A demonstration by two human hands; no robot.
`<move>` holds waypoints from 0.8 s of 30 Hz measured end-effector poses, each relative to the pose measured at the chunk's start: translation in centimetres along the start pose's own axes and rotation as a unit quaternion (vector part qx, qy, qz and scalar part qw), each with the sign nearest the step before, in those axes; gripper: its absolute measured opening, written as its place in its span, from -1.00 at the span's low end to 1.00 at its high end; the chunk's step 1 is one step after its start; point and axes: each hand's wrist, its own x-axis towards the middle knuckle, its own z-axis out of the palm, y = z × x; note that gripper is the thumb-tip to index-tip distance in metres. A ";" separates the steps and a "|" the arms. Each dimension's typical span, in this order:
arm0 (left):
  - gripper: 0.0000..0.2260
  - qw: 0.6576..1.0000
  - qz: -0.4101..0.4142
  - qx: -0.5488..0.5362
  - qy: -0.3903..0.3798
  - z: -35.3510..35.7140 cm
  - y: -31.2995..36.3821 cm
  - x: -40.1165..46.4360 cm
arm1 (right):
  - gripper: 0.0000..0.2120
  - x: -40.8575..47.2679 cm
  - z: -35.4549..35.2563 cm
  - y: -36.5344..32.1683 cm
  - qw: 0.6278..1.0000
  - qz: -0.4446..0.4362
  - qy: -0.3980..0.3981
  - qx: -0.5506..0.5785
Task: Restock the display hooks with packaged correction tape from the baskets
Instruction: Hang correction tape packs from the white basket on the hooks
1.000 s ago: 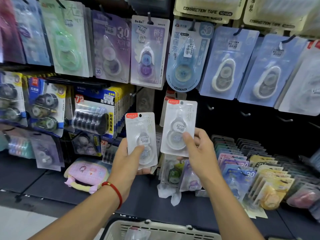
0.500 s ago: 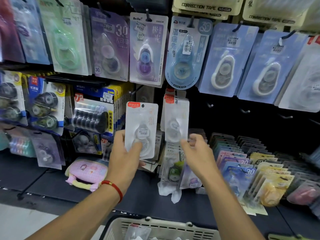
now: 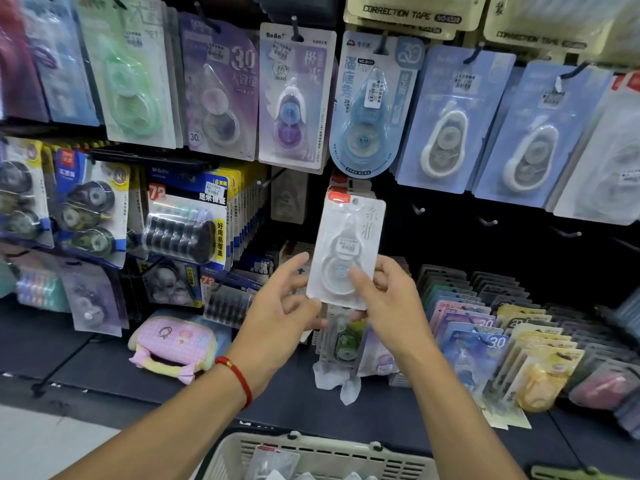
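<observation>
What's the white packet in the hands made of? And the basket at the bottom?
The packet looks like a clear glossy plastic blister on white card: light glints on it and the tape shows through. The basket looks like matt beige moulded plastic, with slotted walls.

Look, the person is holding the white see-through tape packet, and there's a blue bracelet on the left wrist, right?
Not quite: the head view shows a red string bracelet on the left wrist, not blue. The white see-through tape packet is held by the right hand.
</observation>
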 end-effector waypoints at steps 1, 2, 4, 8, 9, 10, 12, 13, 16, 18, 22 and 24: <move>-0.43 1.000 0.002 0.003 -0.004 0.1 0.0 -0.1 | -0.81 0.1 -0.1 -0.1 1.000 -0.007 0.006 -0.002; -0.42 1.000 0.005 0.003 -0.007 0.2 0.1 -0.2 | -0.81 0.2 -0.2 -0.3 1.000 -0.013 0.009 -0.004; -0.43 1.000 0.014 -0.002 -0.011 0.3 0.2 -0.2 | -0.80 0.3 -0.2 -0.6 1.000 -0.021 0.010 0.001; -0.46 0.999 0.034 0.010 -0.018 0.2 0.4 -0.1 | -0.79 0.3 -0.1 -1.3 0.999 -0.036 0.011 -0.002; -0.46 0.999 0.038 0.013 -0.022 0.1 0.4 0.0 | -0.80 0.3 -0.1 -1.4 0.999 -0.041 0.014 -0.011; -0.46 0.999 0.040 0.016 -0.023 0.0 0.5 0.0 | -0.81 0.2 -0.1 -1.5 0.999 -0.045 0.019 -0.020; -0.45 0.999 0.042 0.018 -0.022 -0.1 0.5 -0.1 | -0.83 0.1 0.1 -1.5 0.998 -0.048 0.029 -0.032; -0.45 0.999 0.039 0.016 -0.022 -0.2 0.4 -0.1 | -0.83 -0.1 0.2 -1.6 0.998 -0.048 0.037 -0.033; -0.46 0.997 0.036 0.063 -0.032 -0.6 0.7 -0.1 | -0.82 -0.1 0.2 -1.4 0.997 -0.042 0.052 -0.047; -0.49 0.981 0.056 0.183 -0.010 -1.2 0.9 -0.1 | -0.73 0.1 0.1 -0.7 0.987 -0.017 0.063 -0.144; -0.50 0.867 0.207 0.424 0.160 -4.3 1.7 0.4 | -0.41 -0.5 0.8 1.5 0.873 -0.087 0.091 -0.472; -0.45 0.815 0.214 0.488 0.227 -6.2 2.1 1.0 | -0.39 0.1 1.5 2.1 0.833 -0.185 0.044 -0.520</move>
